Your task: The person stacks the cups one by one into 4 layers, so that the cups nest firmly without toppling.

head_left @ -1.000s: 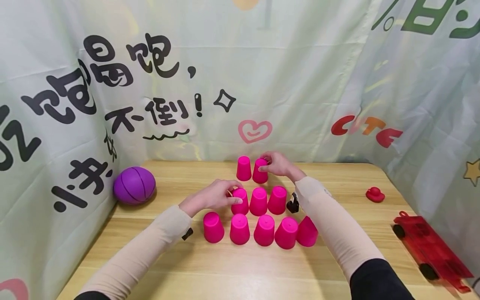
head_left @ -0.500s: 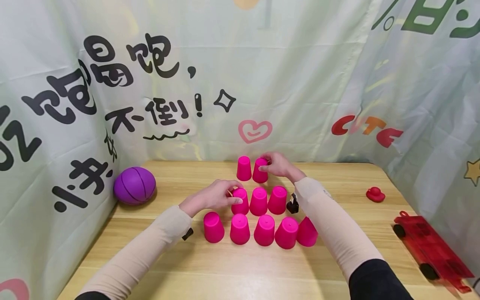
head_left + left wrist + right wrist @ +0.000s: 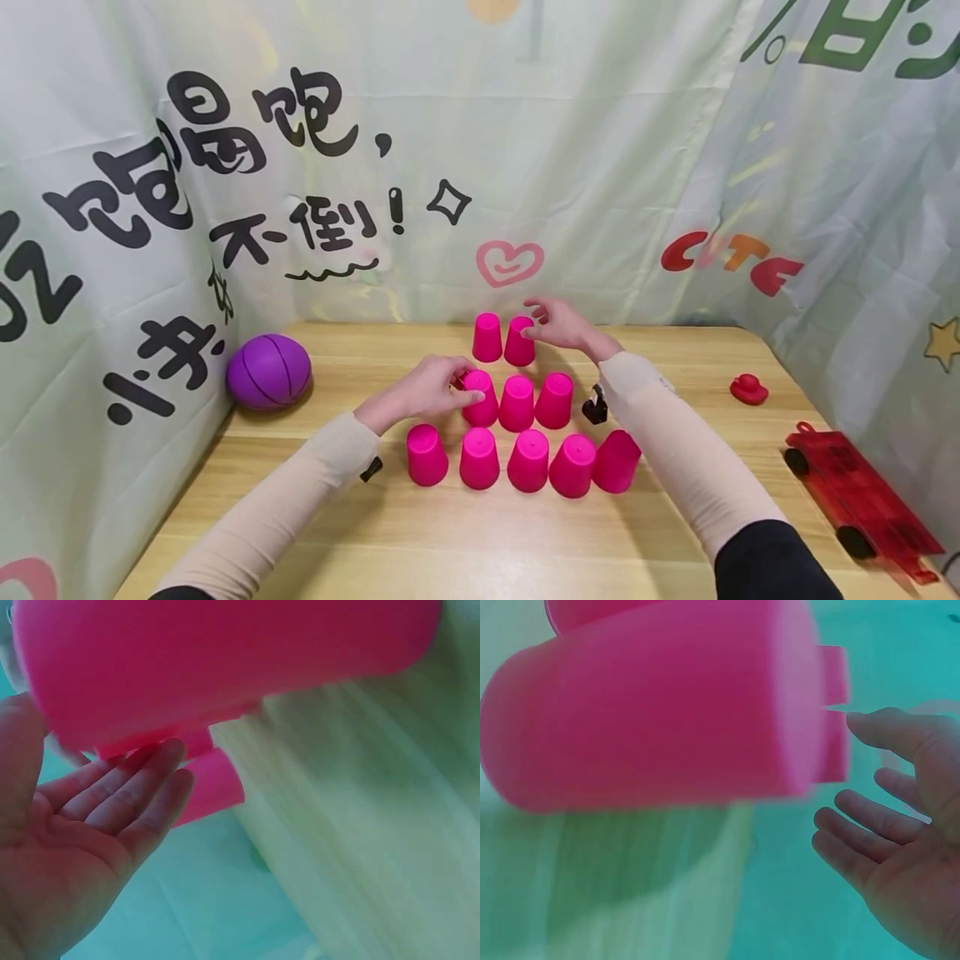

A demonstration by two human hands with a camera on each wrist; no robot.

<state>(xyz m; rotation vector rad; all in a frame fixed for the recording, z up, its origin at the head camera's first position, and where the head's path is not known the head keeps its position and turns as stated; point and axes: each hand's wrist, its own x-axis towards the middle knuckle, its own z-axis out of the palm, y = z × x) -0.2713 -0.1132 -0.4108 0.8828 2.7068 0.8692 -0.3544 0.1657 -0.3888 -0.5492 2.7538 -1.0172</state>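
Pink cups stand upside down on the table in three rows. My left hand pinches the left cup of the middle row, which leans slightly. In the left wrist view a nearer cup covers much of the left hand's grip. At the back row, my right hand is spread beside the right cup, thumb overlapping its edge. The right wrist view shows the right hand with loose fingers around nothing, the back cups past its thumb.
A purple ball sits at the table's left edge. On the right are a small red hat-shaped toy and a red toy cart. A printed curtain hangs behind the wooden table.
My right hand has let go of the back right cup and drawn slightly right, its fingers spreading. The cup in my left hand has shifted up a little and tilted.
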